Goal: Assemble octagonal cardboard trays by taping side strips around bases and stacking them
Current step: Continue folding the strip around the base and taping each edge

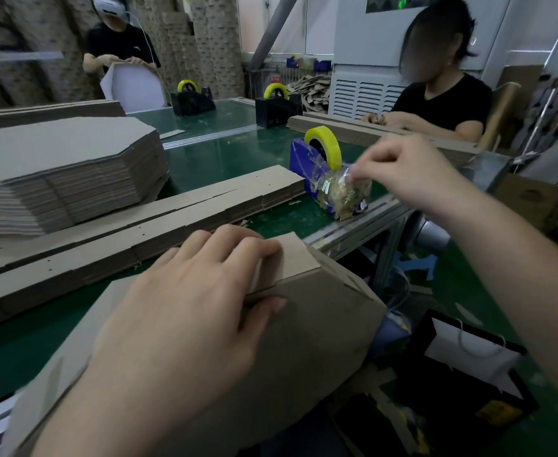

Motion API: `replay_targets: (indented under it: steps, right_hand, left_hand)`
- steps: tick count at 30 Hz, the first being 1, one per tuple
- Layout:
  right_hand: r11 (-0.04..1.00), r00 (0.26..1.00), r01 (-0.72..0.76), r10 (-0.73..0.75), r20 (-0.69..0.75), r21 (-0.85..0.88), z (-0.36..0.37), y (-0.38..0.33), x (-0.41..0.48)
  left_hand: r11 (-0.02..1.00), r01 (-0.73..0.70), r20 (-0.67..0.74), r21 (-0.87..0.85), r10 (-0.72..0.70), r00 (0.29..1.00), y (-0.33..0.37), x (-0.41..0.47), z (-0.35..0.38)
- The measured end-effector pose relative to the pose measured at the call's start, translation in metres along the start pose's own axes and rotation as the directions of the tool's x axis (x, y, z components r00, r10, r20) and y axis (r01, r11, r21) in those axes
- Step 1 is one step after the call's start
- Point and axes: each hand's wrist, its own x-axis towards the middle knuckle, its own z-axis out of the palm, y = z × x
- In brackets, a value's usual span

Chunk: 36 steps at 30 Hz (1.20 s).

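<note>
Left hand (185, 308) grips the near cardboard tray (320, 321); right hand (406, 169) pinches tape (345, 175) at the blue dispenser (299, 159).

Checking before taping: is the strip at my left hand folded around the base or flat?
Folded: the strip bends round the corners of the base, with the left hand gripping it.
</note>
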Motion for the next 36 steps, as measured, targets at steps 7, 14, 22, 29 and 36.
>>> replay_targets:
  steps: [7,14,22,29,36]
  right_hand:
    - [0.881,0.711,-0.164,-0.206,0.672,0.444,0.017,-0.047,-0.018]
    - [0.909,0.663,-0.292,-0.033,0.748,0.298,0.031,-0.031,-0.022]
    - [0.914,0.64,-0.286,-0.041,0.767,0.287,0.031,-0.027,-0.02]
    - [0.912,0.605,-0.326,-0.002,0.796,0.25,0.03,-0.025,-0.019]
    - [0.933,0.554,-0.346,0.117,0.824,0.1,0.027,-0.028,-0.021]
  left_hand:
    - [0.998,0.049,-0.009,-0.04,-0.049,0.999,0.0,-0.004,-0.004]
    - [0.997,0.059,0.012,-0.057,-0.058,0.998,0.001,-0.006,-0.005]
    - [0.995,0.066,0.009,-0.072,-0.065,0.998,0.004,-0.007,-0.008]
    - [0.999,0.041,0.069,-0.008,-0.04,0.997,0.002,-0.005,-0.008]
    - [1.0,0.011,0.031,0.01,-0.011,0.999,0.002,-0.008,-0.001]
